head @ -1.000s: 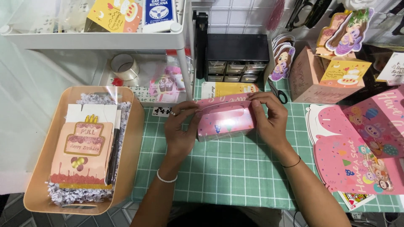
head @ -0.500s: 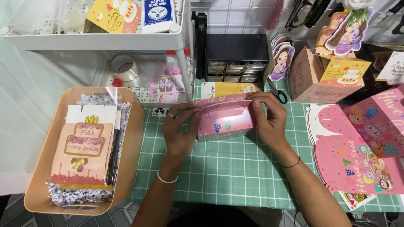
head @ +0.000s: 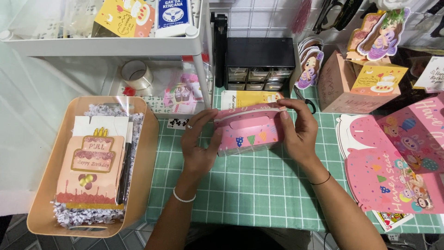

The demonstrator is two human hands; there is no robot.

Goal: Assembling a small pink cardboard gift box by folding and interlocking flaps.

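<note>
Head view looks down on a green grid cutting mat (head: 259,190) with a pink paper box (head: 247,132) near its far edge, pinched between both hands. If the squeeze is uneven, I judge the thin card walls could buckle or the top flap crease. Left hand (head: 199,143) presses the box's left end, fingers curled along the top edge; right hand (head: 300,134) clamps the right end, fingertips over the flap. Wrists rest low on the mat, forearms angled inward
</note>
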